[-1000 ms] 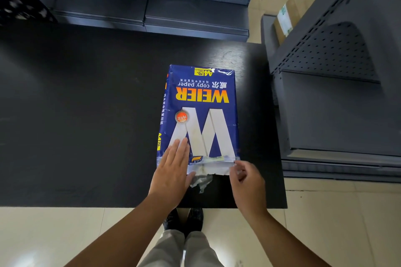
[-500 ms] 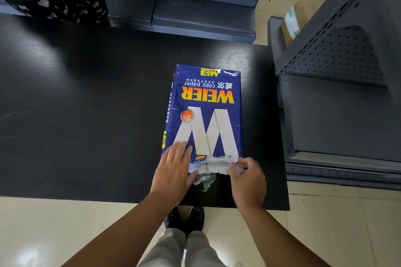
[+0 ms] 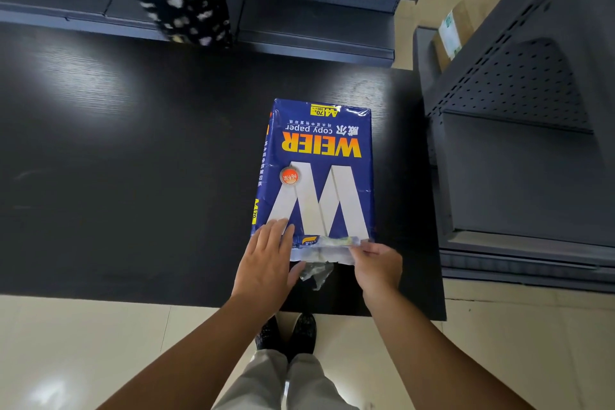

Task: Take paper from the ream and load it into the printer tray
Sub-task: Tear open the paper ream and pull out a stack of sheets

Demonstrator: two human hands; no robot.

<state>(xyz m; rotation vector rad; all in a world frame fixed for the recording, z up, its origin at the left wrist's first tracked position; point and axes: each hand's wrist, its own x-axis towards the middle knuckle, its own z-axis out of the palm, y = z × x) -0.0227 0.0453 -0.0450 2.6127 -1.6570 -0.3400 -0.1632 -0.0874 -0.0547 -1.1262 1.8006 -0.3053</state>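
Black table (image 3: 133,176): ream (image 3: 316,170) under hands (image 3: 266,263).

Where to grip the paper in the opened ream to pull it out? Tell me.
Grip the white sheet edges exposed at the torn near end of the ream, coming from the person's side of the table. The far end looks sealed, so sheets can only slide toward you. The left hand lies flat on the pack; the right hand pinches the near corner.
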